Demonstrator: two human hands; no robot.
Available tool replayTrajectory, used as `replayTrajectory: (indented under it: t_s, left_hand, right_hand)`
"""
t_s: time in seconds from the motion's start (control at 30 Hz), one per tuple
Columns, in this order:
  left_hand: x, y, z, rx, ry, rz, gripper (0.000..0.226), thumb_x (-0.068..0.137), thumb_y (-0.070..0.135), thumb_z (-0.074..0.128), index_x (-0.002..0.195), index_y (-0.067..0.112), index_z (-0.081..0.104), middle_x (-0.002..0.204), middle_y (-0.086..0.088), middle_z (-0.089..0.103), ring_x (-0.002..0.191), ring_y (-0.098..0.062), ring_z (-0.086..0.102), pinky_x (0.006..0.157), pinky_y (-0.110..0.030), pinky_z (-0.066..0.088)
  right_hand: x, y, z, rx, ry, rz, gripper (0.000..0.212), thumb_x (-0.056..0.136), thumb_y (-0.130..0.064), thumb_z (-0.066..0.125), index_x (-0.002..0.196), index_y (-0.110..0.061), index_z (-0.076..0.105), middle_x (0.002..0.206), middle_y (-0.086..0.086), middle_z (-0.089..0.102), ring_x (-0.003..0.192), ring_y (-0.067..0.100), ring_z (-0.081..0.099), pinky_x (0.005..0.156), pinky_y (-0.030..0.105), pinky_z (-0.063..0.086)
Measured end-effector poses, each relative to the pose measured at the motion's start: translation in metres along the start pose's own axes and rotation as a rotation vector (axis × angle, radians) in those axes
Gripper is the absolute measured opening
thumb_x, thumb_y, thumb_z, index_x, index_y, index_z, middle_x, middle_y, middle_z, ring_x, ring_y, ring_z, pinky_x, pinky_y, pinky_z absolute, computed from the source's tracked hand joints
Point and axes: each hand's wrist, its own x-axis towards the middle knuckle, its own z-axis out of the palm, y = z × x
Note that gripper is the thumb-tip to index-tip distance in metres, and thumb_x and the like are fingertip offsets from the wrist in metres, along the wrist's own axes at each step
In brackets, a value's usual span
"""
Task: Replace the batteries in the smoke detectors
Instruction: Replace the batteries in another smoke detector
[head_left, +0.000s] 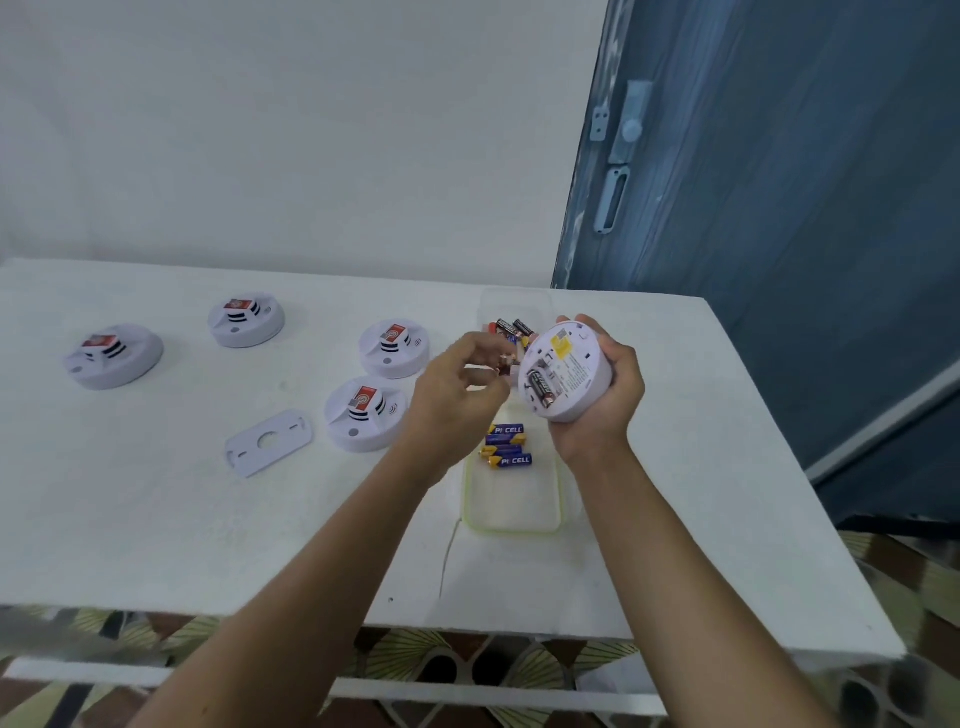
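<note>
Head view: above a white tabletop (156, 519), an upturned smoke detector (569, 364) is gripped in the right hand (602, 410), a black battery (540, 388) seated inside; a blurred battery (505, 365) is pinched by the left hand (452, 395).

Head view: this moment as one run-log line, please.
right hand holds detector | left hand pinches loose battery | dark battery seated

You've got soft, even light, bright with a cool tint; shadows are faint. The white bench (156, 519) is nearly blown out, with little texture. Wide-angle distortion bends the door (779, 208) edge. Your left hand (457, 384) is slightly motion-blurred, and the bottom-left corner is smeared.
</note>
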Motion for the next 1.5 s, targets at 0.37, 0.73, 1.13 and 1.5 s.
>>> replayTrajectory:
  t_s: [0.37,0.73,1.13,1.5]
  left_hand:
    - [-0.014,-0.039,0.000,0.715,-0.464,0.161,0.020,0.081,0.018,0.074,0.100,0.017,0.069,0.092,0.003,0.065,0.079,-0.012,0.055,0.074,-0.018,0.044]
    - [-0.011,-0.047,-0.001,0.717,-0.365,0.152,0.014,0.084,0.024,0.071,0.096,0.017,0.068,0.092,0.002,0.063,0.083,-0.015,0.056,0.076,-0.024,0.045]
    - [-0.002,-0.007,0.011,0.479,-0.173,0.103,0.056,0.079,0.034,0.078,0.131,0.021,0.060,0.112,0.007,0.067,0.092,0.000,0.062,0.074,-0.001,0.046]
    - [0.002,0.007,0.009,0.681,-0.285,0.118,0.044,0.070,0.049,0.060,0.101,0.022,0.075,0.064,0.008,0.063,0.068,-0.016,0.061,0.066,-0.023,0.045]
  right_hand:
    - [0.001,-0.019,-0.030,0.053,0.088,-0.043,0.035,0.074,-0.031,0.056,0.101,-0.012,0.067,0.104,0.008,0.068,0.099,0.035,0.063,0.086,0.039,0.052]
    - [-0.003,-0.010,-0.023,0.078,0.009,0.030,0.036,0.075,-0.034,0.056,0.102,-0.013,0.069,0.106,0.009,0.069,0.103,0.036,0.062,0.096,0.045,0.048]
    - [-0.009,-0.002,-0.011,0.012,-0.059,0.076,0.033,0.078,-0.032,0.053,0.101,-0.015,0.069,0.113,0.010,0.067,0.106,0.033,0.060,0.081,0.037,0.054]
    - [-0.010,0.003,-0.006,-0.052,-0.079,0.128,0.034,0.074,-0.029,0.052,0.101,-0.011,0.064,0.097,0.010,0.066,0.087,0.029,0.063,0.071,0.033,0.056]
